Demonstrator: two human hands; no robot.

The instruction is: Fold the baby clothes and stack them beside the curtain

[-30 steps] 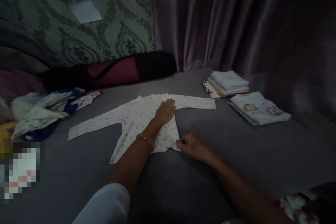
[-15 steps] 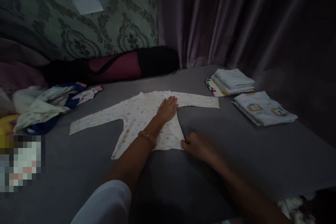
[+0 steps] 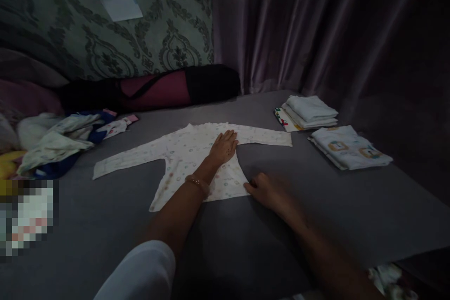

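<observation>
A small white long-sleeved shirt (image 3: 190, 150) with a faint print lies spread on the grey sheet, both sleeves stretched out sideways. My left hand (image 3: 224, 146) rests flat on its upper right part, fingers extended and close to the right sleeve. At the shirt's lower right corner, my right hand (image 3: 262, 190) has its fingers closed on the hem edge. A bracelet circles my left wrist.
Folded white cloths (image 3: 311, 108) are stacked at the right, with a folded printed cloth (image 3: 348, 147) nearer. Loose clothes (image 3: 59, 143) lie in a heap at the left. A maroon and black bolster (image 3: 158, 89) runs along the wall.
My right hand has shifted slightly up and to the right, and the shirt's lower right corner has gone with it. My left hand stays in place on the shirt.
</observation>
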